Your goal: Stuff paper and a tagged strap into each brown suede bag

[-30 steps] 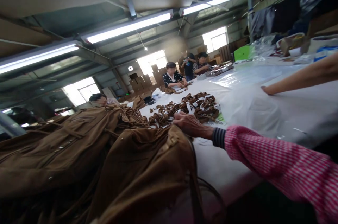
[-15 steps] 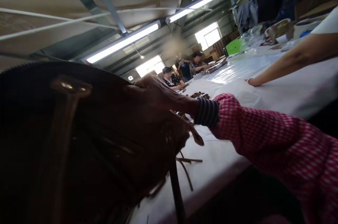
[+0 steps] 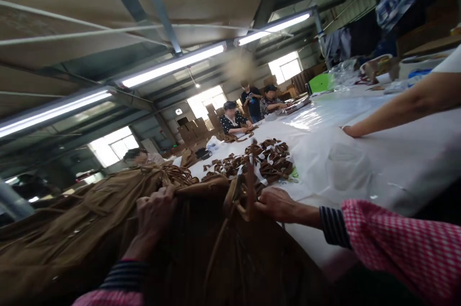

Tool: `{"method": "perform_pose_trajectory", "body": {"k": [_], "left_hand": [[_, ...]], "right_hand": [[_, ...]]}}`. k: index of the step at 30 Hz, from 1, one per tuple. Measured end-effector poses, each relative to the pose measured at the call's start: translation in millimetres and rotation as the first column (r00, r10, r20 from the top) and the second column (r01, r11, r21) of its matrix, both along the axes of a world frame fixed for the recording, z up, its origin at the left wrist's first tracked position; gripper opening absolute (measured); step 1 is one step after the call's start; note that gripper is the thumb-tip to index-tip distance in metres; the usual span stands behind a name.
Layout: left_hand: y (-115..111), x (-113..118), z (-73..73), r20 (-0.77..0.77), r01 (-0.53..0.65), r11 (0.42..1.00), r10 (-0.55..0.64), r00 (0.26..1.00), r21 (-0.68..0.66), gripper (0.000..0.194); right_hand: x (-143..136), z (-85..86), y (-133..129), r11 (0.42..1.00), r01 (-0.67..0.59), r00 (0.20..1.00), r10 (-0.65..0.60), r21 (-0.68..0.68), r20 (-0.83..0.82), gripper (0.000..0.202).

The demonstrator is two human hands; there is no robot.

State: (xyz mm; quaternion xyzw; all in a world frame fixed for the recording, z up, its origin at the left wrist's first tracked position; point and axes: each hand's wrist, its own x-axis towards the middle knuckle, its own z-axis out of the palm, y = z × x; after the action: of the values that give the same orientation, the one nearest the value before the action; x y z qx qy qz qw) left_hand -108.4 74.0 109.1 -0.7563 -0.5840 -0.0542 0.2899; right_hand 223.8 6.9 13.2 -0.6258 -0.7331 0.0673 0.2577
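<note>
Head view: both hands on the brown bag point(image 3: 194, 243), which is in front of the pile of straps point(image 3: 270, 159), on the person's side, filling the lower middle. Left hand point(image 3: 156, 212), nearer than the pile and to its left: fingers curled over the bag's top edge, grip closed on it. Right hand point(image 3: 275, 205), just in front of the pile: grip closed at the bag's other upper corner; can't tell whether cloth, strap or both are pinched.

Doing this hold well probably calls for an even pull from both hands, so the top edge stays level and spread. Cords and the upright strap point(image 3: 249, 186) should be kept free of the fingers, and the bag's edge clear of the pile so nothing snags.

Bag looks: dark brown, soft, slack cloth; thin cords hang down its front; lower part too dark for detail. More brown bags point(image 3: 79, 229) lie left of the pile, with similar cloth and small shiny fittings. Pile itself: brown loops with white bits among them, on the white tabletop point(image 3: 428, 140). Right of the pile, a co-worker's hand point(image 3: 355, 130) rests by whitish plastic sheeting point(image 3: 345, 166).
</note>
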Motion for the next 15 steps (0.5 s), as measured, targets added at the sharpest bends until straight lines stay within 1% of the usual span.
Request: {"method": "perform_pose_trajectory", "body": {"k": [1,2,3,5,6,7,9,11,13,14,15], "left_hand": [[22.0,3.0,-15.2,0.001,-0.025,1.0,0.025,1.0,0.011,0.029],[39.6,4.6,-31.9,-0.043,-0.006,1.0,0.007,0.999,0.016,0.031],[52.8,5.2,-48.9,-0.051,-0.007,1.0,0.007,0.999,0.01,0.032],[67.4,3.9,-78.2,-0.064,0.001,1.0,-0.002,0.998,-0.004,0.032],[70.7,2.8,-88.5,-0.057,-0.002,1.0,0.001,0.998,-0.007,0.031],[72.4,1.7,-95.3,-0.053,-0.004,1.0,0.003,0.999,-0.006,0.029],[73.2,1.5,-99.7,-0.044,-0.004,1.0,0.004,0.999,0.003,0.028],[71.4,6.2,-96.3,0.033,0.029,0.999,-0.03,0.999,0.024,0.029],[65.7,18.7,-91.1,0.167,0.132,0.99,-0.137,0.976,0.04,0.028],[61.4,28.2,-89.5,0.224,0.213,0.976,-0.216,0.95,0.037,0.024],[56.8,39.5,-88.9,0.255,0.31,0.951,-0.304,0.918,0.016,0.02]], "right_hand": [[-3.0,-13.5,9.3,1.0,0.023,0.999,-0.023,0.003,0.032,0.038],[-6.5,-25.2,18.7,0.999,0.033,0.998,-0.033,0.002,0.049,0.038],[-10.1,-35.5,27.9,0.999,0.039,0.997,-0.039,0.004,0.07,0.038],[-16.7,-53.1,43.9,0.999,0.029,0.994,-0.03,0.013,0.107,0.034],[-19.3,-60.9,50.0,1.0,0.015,0.993,-0.017,0.018,0.121,0.03],[-21.2,-68.1,54.6,1.0,0.002,0.991,-0.005,0.022,0.132,0.028],[-22.8,-80.8,59.3,1.0,-0.018,0.989,0.015,0.02,0.144,0.026],[-22.0,-90.1,59.9,1.0,-0.024,0.989,0.021,0.019,0.148,0.028],[-20.3,-95.2,58.7,0.999,-0.023,0.989,0.018,0.036,0.149,0.027],[-19.6,-96.4,58.0,0.999,-0.023,0.988,0.016,0.049,0.15,0.027],[-19.1,-96.8,57.4,0.998,-0.022,0.988,0.013,0.061,0.152,0.026]]}}
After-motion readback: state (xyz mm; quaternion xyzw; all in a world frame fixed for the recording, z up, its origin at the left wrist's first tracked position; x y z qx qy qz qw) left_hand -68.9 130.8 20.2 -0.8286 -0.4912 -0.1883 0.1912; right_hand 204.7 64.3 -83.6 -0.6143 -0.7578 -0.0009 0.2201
